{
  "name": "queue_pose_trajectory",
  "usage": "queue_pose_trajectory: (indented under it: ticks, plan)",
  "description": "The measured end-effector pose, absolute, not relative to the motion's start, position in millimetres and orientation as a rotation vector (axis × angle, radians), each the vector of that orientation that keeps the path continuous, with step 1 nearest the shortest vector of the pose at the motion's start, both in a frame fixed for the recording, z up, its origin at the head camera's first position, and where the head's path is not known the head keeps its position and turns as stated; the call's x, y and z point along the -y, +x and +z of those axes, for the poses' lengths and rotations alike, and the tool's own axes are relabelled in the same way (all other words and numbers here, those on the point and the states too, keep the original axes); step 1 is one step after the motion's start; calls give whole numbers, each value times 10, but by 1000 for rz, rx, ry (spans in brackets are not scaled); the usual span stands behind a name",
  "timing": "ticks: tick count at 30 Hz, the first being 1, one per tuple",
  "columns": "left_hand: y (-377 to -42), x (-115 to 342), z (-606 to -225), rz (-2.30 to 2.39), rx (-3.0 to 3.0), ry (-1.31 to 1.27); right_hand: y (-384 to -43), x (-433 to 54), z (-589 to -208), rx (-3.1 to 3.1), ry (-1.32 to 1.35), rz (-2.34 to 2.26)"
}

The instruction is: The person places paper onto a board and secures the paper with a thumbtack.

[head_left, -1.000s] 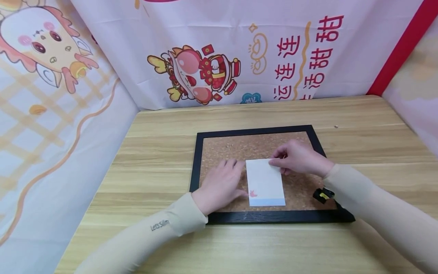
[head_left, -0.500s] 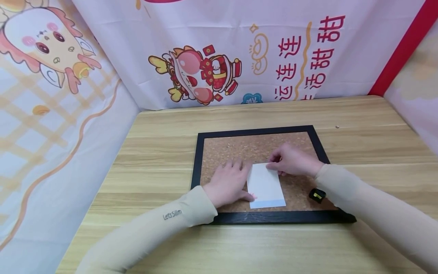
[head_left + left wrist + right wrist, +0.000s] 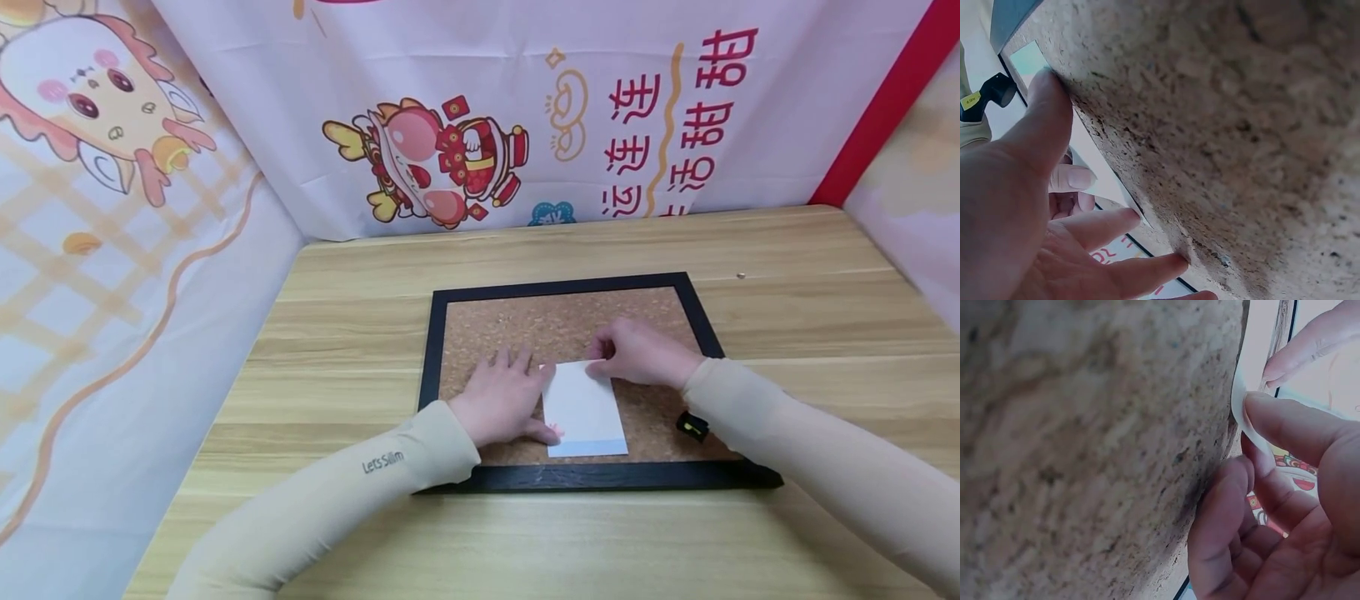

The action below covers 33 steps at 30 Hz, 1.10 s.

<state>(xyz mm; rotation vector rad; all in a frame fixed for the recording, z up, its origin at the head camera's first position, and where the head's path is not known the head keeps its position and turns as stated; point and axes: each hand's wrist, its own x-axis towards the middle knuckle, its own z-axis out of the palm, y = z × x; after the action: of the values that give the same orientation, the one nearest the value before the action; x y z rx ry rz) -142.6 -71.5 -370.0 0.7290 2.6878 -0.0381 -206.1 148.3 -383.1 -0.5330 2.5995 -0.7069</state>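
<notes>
Both hands are at a paper sheet (image 3: 583, 408), a little right of centre in the head view. Fingers spread, the left hand (image 3: 501, 400) touches the sheet's left edge with thumb and forefinger and grasps nothing. Near the sheet's upper right corner, the right hand (image 3: 648, 352) pinches it between thumb and forefinger. A black frame (image 3: 585, 476) encloses a cork panel (image 3: 495, 321); the sheet is over the panel's lower middle, its bottom edge just inside the border. White and upright in shape, the sheet carries a pale blue strip (image 3: 592, 447) along its bottom and a small pink print (image 3: 555, 430) at lower left, partly behind the left thumb. In the right wrist view it curves up at the pinch. Wood-grain table (image 3: 337, 333) surrounds the frame.
</notes>
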Motion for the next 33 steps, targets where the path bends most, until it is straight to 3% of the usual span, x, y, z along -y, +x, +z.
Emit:
queue_pose_trajectory:
  ticks: [10, 21, 28, 33]
  plan:
    - [-1436, 596, -3751, -45, -2620, 609, -2126, -1614, -3716, -2660, -610, -718]
    - [-1433, 584, -3759, -36, -2609, 594, -2682, -2718, -3178, -3070, -629, -598]
    - [-1418, 608, -3749, -51, -2605, 600, -2995, -3368, -3407, -3049, -503, -321]
    - [-1410, 609, -3759, -66, -2612, 597, -3134, -3557, -3725, -3001, -409, -427]
